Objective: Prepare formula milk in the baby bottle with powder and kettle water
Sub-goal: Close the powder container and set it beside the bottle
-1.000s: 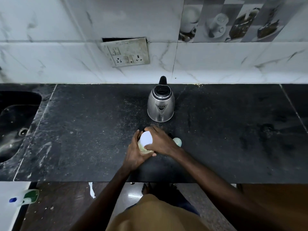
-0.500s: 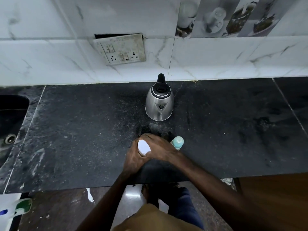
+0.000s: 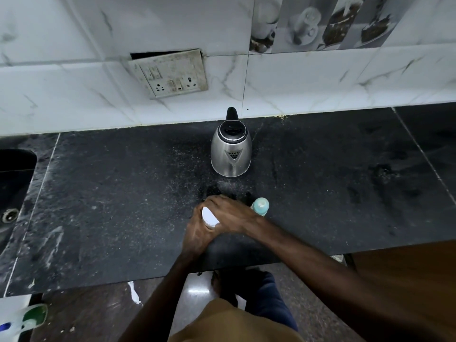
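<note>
**Both hands on powder tub, lid coming off – early stage**

Nearest: L hand (image 3: 197, 233) wrapped round the body of a small round container w/ white flat lid (image 3: 209, 215), presumably the formula powder tub. Fingers closed on its side, holding it steady on the black speckled stone counter (image 3: 111, 206). R hand (image 3: 228, 214) lies over the top from the right, fingers curled on the lid rim, clamped. Looks like a twist or prise to open; lid not visibly lifted. Tub body mostly hidden under the hands, contents not visible.

Just beyond R wrist, right side: pale teal-capped baby bottle (image 3: 260, 206), upright, cap on, nearly touching the wrist. Can't tell if anything is inside.

Further out, straight past the knuckles: stainless steel electric kettle w/ black handle (image 3: 231, 150), standing upright, spout toward the hands, well apart from them. Water level not readable.

Far: white marble-look wall tiles, tilted switch/socket plate (image 3: 170, 74) up-left of kettle. Sink edge (image 3: 17, 174) far off to L hand's side.

Progress, by judgement: barely begun. Nothing scooped, nothing poured, bottle not uncapped. Left to do: get tub open, uncap bottle, dose powder, add kettle water, recap, shake. Risk: powder spill if lid pops suddenly; bottle close enough to R wrist to get knocked.
</note>
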